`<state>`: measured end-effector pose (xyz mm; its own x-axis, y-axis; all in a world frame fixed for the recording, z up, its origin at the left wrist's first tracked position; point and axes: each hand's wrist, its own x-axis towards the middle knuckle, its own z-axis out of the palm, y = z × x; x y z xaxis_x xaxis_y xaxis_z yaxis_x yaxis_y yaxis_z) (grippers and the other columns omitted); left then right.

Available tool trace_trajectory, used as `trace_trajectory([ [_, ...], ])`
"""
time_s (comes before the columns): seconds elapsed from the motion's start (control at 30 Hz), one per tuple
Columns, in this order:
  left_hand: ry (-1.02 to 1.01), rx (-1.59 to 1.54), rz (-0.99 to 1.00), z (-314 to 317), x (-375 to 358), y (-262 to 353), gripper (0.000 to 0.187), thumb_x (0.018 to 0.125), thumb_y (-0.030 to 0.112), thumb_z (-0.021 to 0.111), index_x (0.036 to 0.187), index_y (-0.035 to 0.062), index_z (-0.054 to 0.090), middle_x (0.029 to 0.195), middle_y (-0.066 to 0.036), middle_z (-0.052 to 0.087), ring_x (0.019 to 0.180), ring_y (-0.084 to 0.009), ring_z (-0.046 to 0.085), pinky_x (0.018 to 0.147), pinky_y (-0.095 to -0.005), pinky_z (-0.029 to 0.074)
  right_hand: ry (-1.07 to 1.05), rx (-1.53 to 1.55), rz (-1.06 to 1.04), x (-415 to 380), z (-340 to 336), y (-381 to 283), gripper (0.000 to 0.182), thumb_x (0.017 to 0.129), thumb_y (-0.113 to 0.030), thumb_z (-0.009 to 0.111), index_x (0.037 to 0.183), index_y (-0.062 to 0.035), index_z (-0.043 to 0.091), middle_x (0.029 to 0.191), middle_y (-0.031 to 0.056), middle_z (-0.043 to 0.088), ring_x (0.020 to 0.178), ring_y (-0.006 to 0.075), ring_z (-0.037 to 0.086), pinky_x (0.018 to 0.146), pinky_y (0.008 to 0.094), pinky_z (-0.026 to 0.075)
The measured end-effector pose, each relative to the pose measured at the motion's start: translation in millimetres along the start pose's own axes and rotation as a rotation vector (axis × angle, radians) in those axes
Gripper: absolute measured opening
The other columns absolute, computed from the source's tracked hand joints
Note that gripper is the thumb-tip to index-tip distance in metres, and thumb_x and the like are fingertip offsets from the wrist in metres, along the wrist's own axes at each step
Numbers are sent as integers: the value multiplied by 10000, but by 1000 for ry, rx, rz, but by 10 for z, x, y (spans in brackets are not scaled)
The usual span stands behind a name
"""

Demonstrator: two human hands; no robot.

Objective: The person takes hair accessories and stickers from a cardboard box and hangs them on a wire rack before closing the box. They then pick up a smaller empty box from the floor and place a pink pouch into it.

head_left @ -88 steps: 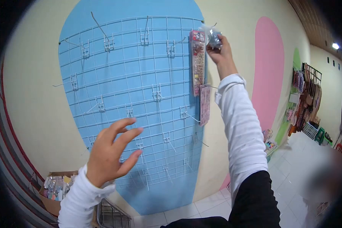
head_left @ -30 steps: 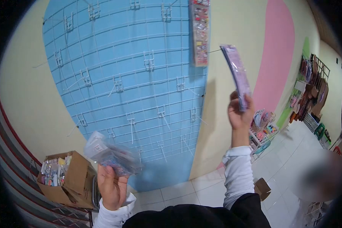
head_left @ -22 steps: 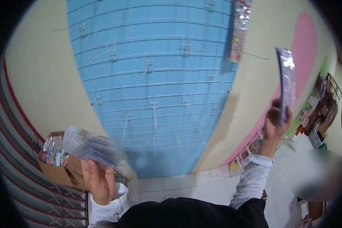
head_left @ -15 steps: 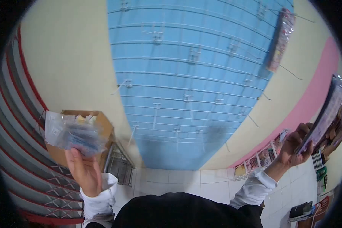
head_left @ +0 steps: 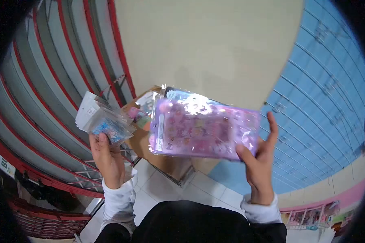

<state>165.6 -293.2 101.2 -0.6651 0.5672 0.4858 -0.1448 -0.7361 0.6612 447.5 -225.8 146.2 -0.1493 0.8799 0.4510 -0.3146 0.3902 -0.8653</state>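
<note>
My left hand [head_left: 106, 156] is closed on a bunch of small clear plastic packets [head_left: 109, 126] with white header cards and bluish contents. Between the thumb and fingers of my right hand [head_left: 258, 162] is a stack of sticker packs [head_left: 198, 131]. The front pack is purple-pink, wrapped in shiny film and covered with small pictures; a bluish one shows behind it. An open cardboard box [head_left: 150, 148] with colourful packaged items inside stands behind both hands, partly hidden by the sticker packs.
A grey shutter with red edges [head_left: 87, 44] rises at the left. At the right, wire rails with hooks cross a blue wall panel [head_left: 312, 101]. A beige wall [head_left: 207, 44] lies between them. White racks with goods [head_left: 308, 216] stand low at the right, above white floor tiles [head_left: 162, 190].
My view has turned left, toward the box and the shutter. My right hand has brought the sticker packs from the far right to the middle, in front of the box. Both hands keep their hold.
</note>
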Motion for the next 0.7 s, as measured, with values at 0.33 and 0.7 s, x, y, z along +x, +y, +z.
trace_trajectory([
  [0.33,121,74,-65,-588,317,-451,390,904,202,507,1225,21,381,1135,-74,510,1019,-151,514,886,-302,409,214,-304,224,1273,293,2242,691,763,-49,625,1306,-60,197,1077,181,517,974,268,537,838,338,456],
  [0.7,-26,173,-180,-659,658,-753,380,895,144,506,1225,14,371,1144,-80,495,1030,-150,482,908,-295,364,-358,-1507,204,1301,343,2092,590,698,-367,635,1132,3,484,1087,257,496,1018,371,489,893,436,405],
])
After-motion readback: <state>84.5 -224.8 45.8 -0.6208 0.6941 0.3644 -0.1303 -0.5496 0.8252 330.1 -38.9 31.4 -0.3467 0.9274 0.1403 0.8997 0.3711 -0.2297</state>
